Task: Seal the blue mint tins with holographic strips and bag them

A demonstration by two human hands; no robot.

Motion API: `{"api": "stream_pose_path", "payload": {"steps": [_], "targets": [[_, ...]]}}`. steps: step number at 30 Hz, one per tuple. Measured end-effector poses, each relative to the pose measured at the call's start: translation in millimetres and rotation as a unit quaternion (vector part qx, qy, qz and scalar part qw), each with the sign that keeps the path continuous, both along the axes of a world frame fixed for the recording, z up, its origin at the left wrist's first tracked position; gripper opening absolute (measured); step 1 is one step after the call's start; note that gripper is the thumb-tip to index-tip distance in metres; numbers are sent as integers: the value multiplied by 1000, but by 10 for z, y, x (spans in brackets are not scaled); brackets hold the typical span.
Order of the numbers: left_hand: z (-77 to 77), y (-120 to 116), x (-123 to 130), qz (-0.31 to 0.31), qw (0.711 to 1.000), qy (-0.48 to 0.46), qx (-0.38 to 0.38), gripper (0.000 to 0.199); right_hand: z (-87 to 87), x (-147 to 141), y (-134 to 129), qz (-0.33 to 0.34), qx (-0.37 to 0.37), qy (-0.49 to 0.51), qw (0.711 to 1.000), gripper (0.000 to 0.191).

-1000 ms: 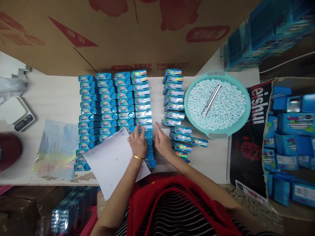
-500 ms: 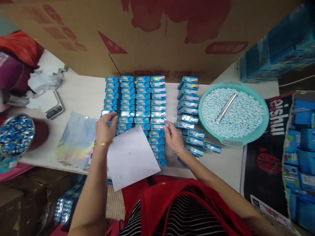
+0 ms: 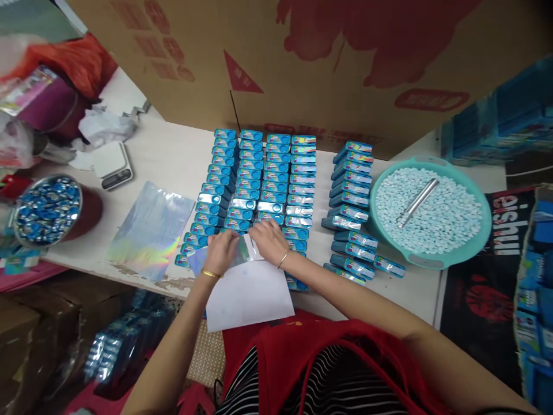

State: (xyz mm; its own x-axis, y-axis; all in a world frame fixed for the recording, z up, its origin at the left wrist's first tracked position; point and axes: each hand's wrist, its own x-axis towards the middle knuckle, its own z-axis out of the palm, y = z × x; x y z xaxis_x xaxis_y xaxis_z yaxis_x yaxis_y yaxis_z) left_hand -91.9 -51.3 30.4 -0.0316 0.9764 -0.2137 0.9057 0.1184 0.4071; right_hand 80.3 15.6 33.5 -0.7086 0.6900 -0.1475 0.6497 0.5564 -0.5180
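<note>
My left hand [image 3: 222, 252] is closed on the upper left edge of a sticker sheet [image 3: 250, 297], whose white back faces up. At the sheet's top edge, where a shiny face and a narrow white strip show, my right hand [image 3: 268, 241] pinches with bent fingers; its fingertips are partly hidden. Under and beyond the sheet, small blue boxes [image 3: 246, 173] stand on edge in several close columns. Shiny labels cross the tops of the boxes in the column [image 3: 303, 177] on the right. Another column of labelled blue boxes [image 3: 352, 178] stands apart, further right.
A turquoise basin [image 3: 432, 262] of pale blue candies holds a metal scoop [image 3: 418, 203]. To the left lie a holographic sheet [image 3: 151, 230], a small scale [image 3: 113, 164] and a pot [image 3: 88, 213] of blue wrapped pieces. A big cardboard carton [image 3: 276, 86] walls off the back.
Both hands have come together at the sheet's top edge, the left from the left-hand column, the right from the right-hand boxes. The sheet's top is now gripped. The view has shifted left.
</note>
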Motion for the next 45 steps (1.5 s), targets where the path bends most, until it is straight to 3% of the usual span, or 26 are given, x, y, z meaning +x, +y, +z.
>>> {"api": "stream_pose_path", "payload": {"steps": [4, 7, 11, 14, 16, 19, 21, 24, 26, 30, 38, 42, 45], "targets": [[-21, 83, -51, -79, 991, 69, 80, 26, -32, -125, 92, -24, -73, -40, 996, 27], [-89, 54, -15, -99, 983, 90, 125, 25, -70, -148, 181, -32, -90, -37, 995, 26], [-101, -192, 99, -100, 977, 81, 168, 20, -151, -142, 235, -39, -84, -48, 995, 27], [43, -437, 180, -116, 974, 29, 191, 12, -185, -126, 241, -43, -63, -62, 995, 27], [167, -507, 196, -80, 972, -35, 217, 10, -181, -112, 241, -41, -53, -71, 995, 28], [272, -364, 147, 33, 963, -83, 252, 22, -140, -96, 238, -33, -45, -74, 996, 28], [250, -158, 88, 39, 973, -44, 224, 35, -104, -92, 234, -27, -42, -68, 996, 28], [122, 98, 22, -35, 989, 71, 127, 46, -70, -94, 229, -28, -42, -61, 997, 27], [27, 149, 12, -74, 986, 123, 87, 49, -70, -95, 231, -36, -45, -60, 997, 27], [-77, 72, 27, -116, 977, 154, 87, 49, -90, -81, 245, -40, -59, -53, 996, 27], [-117, 62, -28, -117, 972, 179, 94, 55, -108, -80, 235, -17, -27, -31, 999, 25], [-152, -52, -11, -125, 974, 143, 124, 51, -151, -90, 216, -49, -41, -39, 997, 27], [-39, -198, 50, -134, 974, 75, 169, 52, -202, -103, 220, -58, -42, -43, 996, 28]]}}
